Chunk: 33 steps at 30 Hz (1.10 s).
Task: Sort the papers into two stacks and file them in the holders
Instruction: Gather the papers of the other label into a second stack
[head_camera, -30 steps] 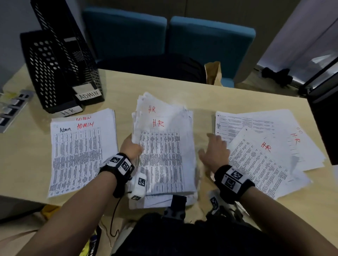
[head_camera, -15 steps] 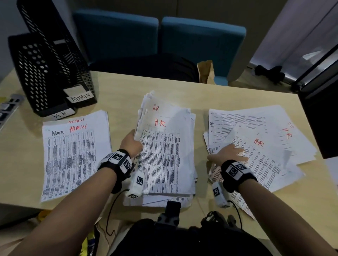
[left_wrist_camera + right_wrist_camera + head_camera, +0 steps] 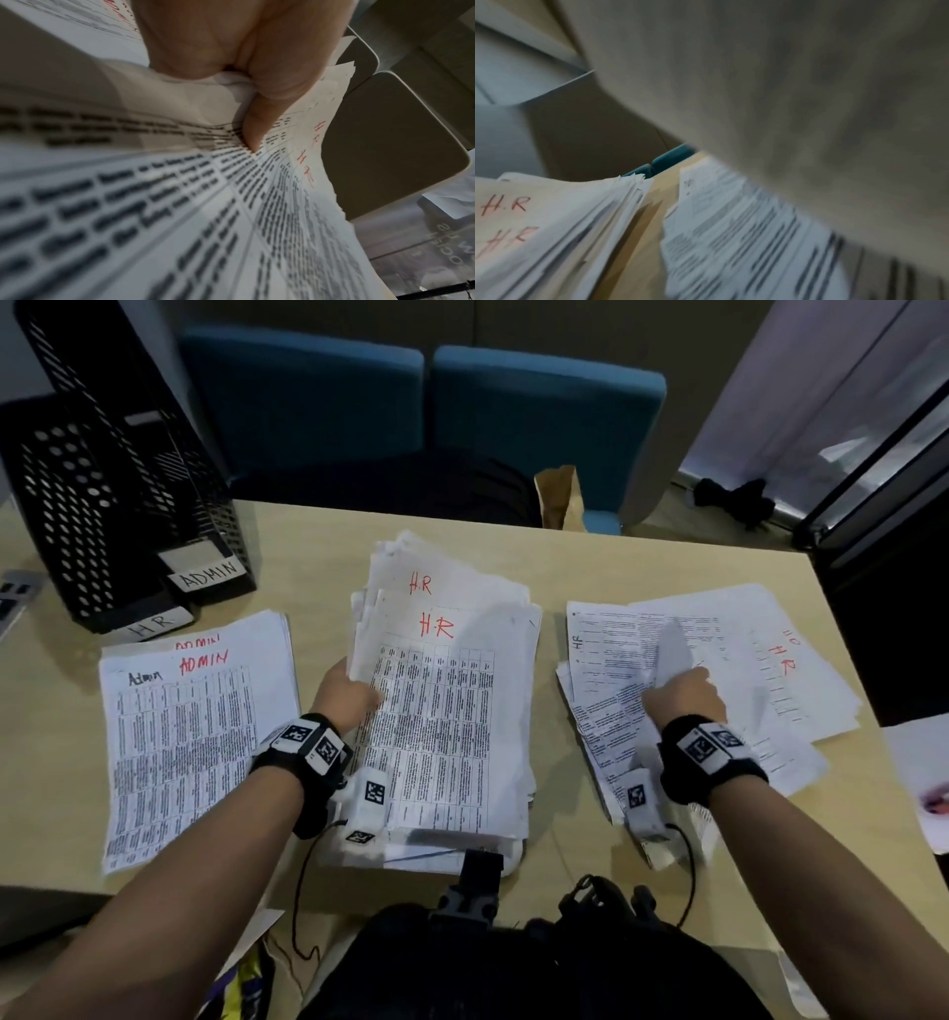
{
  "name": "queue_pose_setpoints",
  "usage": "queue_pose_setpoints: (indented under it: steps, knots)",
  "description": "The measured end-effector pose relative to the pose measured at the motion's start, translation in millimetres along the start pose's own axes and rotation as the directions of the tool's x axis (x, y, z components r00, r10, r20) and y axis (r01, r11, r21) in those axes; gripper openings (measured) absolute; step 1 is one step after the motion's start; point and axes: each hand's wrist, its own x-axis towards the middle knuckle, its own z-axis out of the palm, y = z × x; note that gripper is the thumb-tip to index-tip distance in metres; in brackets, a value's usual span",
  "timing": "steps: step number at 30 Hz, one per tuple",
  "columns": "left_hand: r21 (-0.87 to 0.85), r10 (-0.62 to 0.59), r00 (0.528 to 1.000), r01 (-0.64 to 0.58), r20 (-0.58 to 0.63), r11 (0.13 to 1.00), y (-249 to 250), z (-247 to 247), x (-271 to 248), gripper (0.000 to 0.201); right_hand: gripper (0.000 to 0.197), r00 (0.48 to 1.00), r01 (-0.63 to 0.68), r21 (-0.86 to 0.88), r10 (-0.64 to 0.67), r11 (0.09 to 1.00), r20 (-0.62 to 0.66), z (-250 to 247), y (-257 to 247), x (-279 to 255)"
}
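Left hand (image 3: 345,693) pinches the left edge of the thick HR stack (image 3: 452,711) mid-table, thumb on top, fingers under; the left wrist view shows several sheets bunched in that grip. Right hand (image 3: 685,695) is on the loose HR sheets (image 3: 719,670) spread on the right of the table (image 3: 590,567), lifting one sheet by its edge; the exact grip is blurred, but it looks clenched on paper. ADMIN stack (image 3: 195,742) lies flat on the left, untouched, just in front of the two black mesh holders (image 3: 118,505) labelled HR and ADMIN. Risks: the HR stack is ragged, with edges fanned at the top and bottom, so lifting it by one side likely lets lower sheets slide out or bend. The right pile is splayed and overlapping, so pulling one sheet could drag its neighbours toward the table edge. Any unmarked sheet there could be misfiled; not all labels are readable. The holders stand close together, so the wrong slot is an easy mistake.
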Motion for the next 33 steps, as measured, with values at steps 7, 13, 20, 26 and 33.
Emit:
queue_pose_setpoints:
  steps: [7, 13, 20, 26, 33]
  knots:
    - [0.044, 0.04, 0.999, -0.042, 0.027, 0.998, 6.9, 5.3, 1.0, 0.052, 0.041, 0.993, 0.045, -0.257, -0.071, 0.965, -0.091, -30.8, -15.0, 15.3]
    - [0.103, 0.026, 0.999, -0.029, 0.029, 0.994, 5.6, 12.5, 4.1, 0.058, 0.054, 0.996, 0.047, -0.168, -0.035, 0.985, 0.077, -4.6, -15.7, 19.9]
    - [0.19, 0.026, 0.999, -0.035, 0.048, 0.981, 4.0, 18.0, 6.0, 0.054, 0.042, 0.99, 0.092, -0.184, -0.07, 0.979, 0.126, 10.4, -31.1, -3.3]
    - [0.185, -0.004, 0.997, -0.011, 0.079, 0.983, 0.4, 23.7, 11.8, 0.053, 0.043, 0.867, 0.463, -0.584, -0.204, 0.667, 0.454, -2.6, -40.1, -11.6]
    - [0.162, -0.035, 0.994, 0.018, 0.107, 0.987, -2.6, 22.9, 17.8, 0.053, 0.032, 0.872, 0.43, -0.617, -0.129, 0.659, 0.471, -8.8, -51.7, -10.7]
